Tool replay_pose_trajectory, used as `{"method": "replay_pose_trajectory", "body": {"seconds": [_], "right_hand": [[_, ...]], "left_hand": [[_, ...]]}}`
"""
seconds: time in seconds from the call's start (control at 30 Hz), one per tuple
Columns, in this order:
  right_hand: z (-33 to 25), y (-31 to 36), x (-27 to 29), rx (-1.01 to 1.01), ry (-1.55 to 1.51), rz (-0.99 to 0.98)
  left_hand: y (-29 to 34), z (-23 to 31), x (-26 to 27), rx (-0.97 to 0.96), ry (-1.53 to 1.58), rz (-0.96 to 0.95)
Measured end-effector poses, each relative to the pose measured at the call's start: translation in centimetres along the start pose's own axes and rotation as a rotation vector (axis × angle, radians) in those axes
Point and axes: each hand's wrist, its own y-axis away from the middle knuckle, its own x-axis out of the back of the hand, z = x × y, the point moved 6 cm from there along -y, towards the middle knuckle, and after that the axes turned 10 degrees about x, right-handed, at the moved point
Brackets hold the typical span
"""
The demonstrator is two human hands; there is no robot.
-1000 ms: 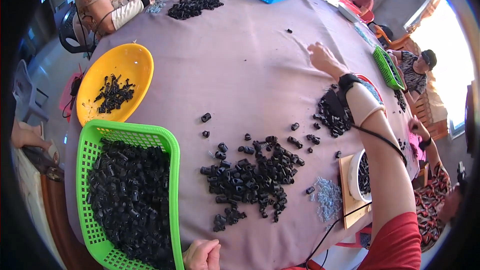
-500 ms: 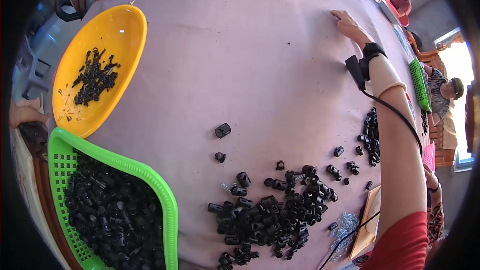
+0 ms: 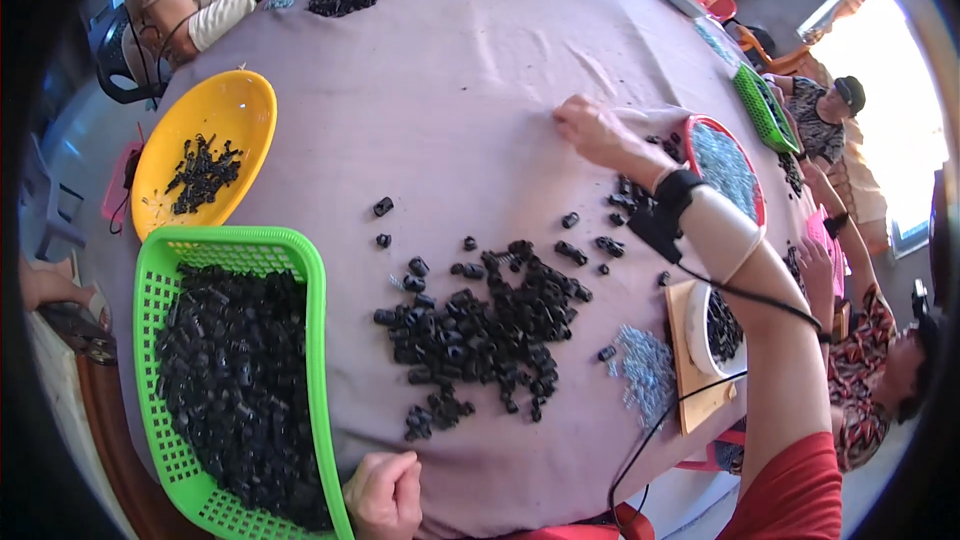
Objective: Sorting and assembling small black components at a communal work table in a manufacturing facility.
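"Across a mauve-covered table [image 3: 420, 120], your right hand [image 3: 598, 135] is extended at 1 o'clock from a central heap of black parts [image 3: 480, 340]. How is it held?"

"It is partly curled, with a smaller black cluster [image 3: 628, 195] near it toward 5 o'clock; whether you grip anything, the view cannot tell."

"And your left hand [image 3: 388, 495]?"

"It is closed in a loose fist at 7 o'clock from the heap, just beside a green basket [image 3: 316, 370] filled with dark pieces; anything inside your fist is hidden."

"What else surrounds the heap before you?"

"The basket sits at 9 o'clock and a yellow dish [image 3: 225, 105] of black bits at 10. Pale blue springs [image 3: 645, 370] lie between 3 and 4, with a white bowl [image 3: 699, 340] on a wooden board [image 3: 690, 410] at 3. Beside your wrist, at 2, is a red-rimmed tray [image 3: 758, 190]; a co-worker's pale sleeve [image 3: 222, 20] shows toward 11."
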Motion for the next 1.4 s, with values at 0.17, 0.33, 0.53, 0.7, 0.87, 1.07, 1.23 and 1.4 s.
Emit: {"method": "replay_pose_trajectory", "body": {"seconds": [0.17,0.33,0.53,0.7,0.87,1.07,1.23,1.4], "right_hand": [[-7.7,5.0,0.4,-0.092,-0.039,-0.076],[-11.7,8.0,1.0,-0.201,-0.265,0.067],[-17.5,10.1,-0.2,-0.191,-0.281,0.137],[-21.9,10.9,-0.3,-0.133,-0.302,0.148],[-22.3,10.8,1.2,-0.106,-0.403,0.233],[-15.1,14.0,0.7,-0.353,-0.210,0.368],[-22.0,12.7,-1.0,-0.250,-0.378,0.247],[-23.2,10.5,0.1,-0.186,-0.300,0.299]], "left_hand": [[0.9,-1.1,-0.7,-0.096,-0.008,0.045],[1.5,0.0,-0.8,-0.221,-0.071,0.098],[3.1,-0.1,-0.3,-0.250,-0.089,0.152],[3.5,0.2,-0.2,-0.317,-0.085,0.191],[3.5,0.3,-0.1,-0.353,-0.192,0.211],[3.5,0.5,-1.0,-0.364,-0.238,0.177],[3.3,0.0,-1.1,-0.345,-0.277,0.171],[3.2,0.3,-1.3,-0.369,-0.359,0.160]]}}
